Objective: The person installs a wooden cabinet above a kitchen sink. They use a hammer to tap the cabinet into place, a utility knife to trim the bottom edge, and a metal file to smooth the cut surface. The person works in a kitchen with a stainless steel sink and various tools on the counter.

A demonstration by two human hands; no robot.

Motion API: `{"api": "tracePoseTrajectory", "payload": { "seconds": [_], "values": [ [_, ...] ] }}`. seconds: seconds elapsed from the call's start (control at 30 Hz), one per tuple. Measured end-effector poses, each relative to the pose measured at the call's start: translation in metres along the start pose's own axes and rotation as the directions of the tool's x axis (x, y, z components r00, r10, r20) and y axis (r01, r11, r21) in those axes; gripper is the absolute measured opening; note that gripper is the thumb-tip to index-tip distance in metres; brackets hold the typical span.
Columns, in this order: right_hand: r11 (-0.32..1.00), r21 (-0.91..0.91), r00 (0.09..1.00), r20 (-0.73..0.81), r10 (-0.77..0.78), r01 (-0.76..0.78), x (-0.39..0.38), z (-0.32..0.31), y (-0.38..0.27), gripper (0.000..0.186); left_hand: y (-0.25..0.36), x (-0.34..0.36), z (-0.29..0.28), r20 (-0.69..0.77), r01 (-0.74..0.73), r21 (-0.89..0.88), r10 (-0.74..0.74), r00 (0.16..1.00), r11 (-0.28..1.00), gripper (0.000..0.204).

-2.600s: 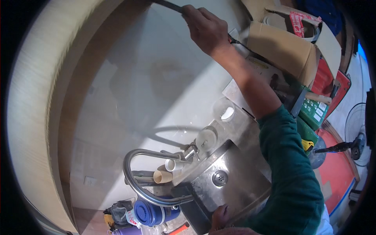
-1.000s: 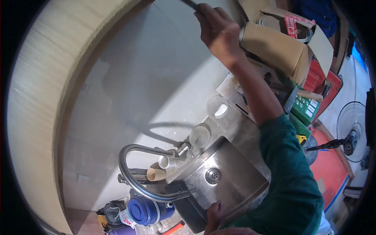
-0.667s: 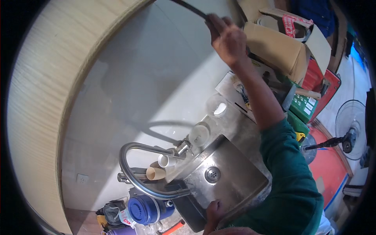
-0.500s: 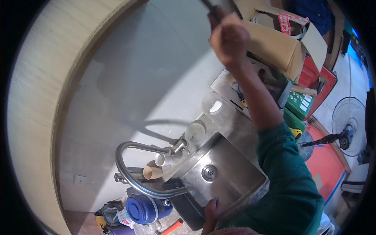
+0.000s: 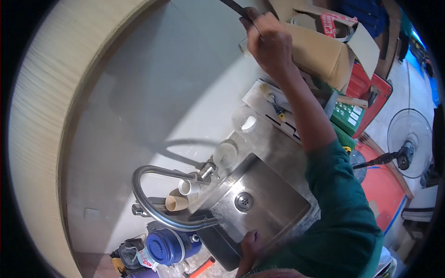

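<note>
My right hand [image 5: 270, 44] is raised in front of the pale wall at the top, its fingers closed around a tool with a long, thin, dark flat blade [image 5: 235, 6]. The blade runs up and left out of view, so its exact kind does not show. Low in the view, my left hand [image 5: 251, 244] is at the near edge of the steel sink [image 5: 273, 199], fingers curled. Whatever it holds, if anything, is hidden. A curved steel faucet [image 5: 139, 185] arches over the sink's left end.
Two cups [image 5: 177, 203] and clear round tubs [image 5: 225, 154] stand behind the sink. A brush [image 5: 273, 102] lies on a white box beside an open cardboard box [image 5: 320, 55]. At lower left are a blue jug [image 5: 162, 246] and an orange-handled tool [image 5: 202, 267]. A fan [image 5: 408, 143] stands right.
My right hand and the blade have shifted slightly, and the blade shows more sharply now. The whole view has moved a little. My left hand remains at the sink edge.
</note>
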State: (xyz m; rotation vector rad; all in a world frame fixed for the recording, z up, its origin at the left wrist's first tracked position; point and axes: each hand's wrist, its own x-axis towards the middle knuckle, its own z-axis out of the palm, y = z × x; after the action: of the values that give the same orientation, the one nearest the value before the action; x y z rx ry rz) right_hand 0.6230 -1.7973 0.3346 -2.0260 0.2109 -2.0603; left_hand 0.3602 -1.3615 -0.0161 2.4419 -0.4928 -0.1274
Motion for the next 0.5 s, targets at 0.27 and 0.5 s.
{"api": "tracePoseTrajectory", "payload": {
  "seconds": [0.27,0.5],
  "values": [
    [0.961,-0.091,0.898,-0.343,-0.276,0.26,0.003,-0.049,0.023,0.025,-0.001,-0.003,-0.003,0.009,-0.001,-0.048,0.001,1.0,0.999,0.015],
    [0.985,-0.069,0.967,-0.192,-0.17,0.159,-0.021,-0.068,0.022,0.019,0.008,0.007,-0.007,0.035,-0.013,0.009,0.013,0.999,1.0,0.016]
  ]
}}
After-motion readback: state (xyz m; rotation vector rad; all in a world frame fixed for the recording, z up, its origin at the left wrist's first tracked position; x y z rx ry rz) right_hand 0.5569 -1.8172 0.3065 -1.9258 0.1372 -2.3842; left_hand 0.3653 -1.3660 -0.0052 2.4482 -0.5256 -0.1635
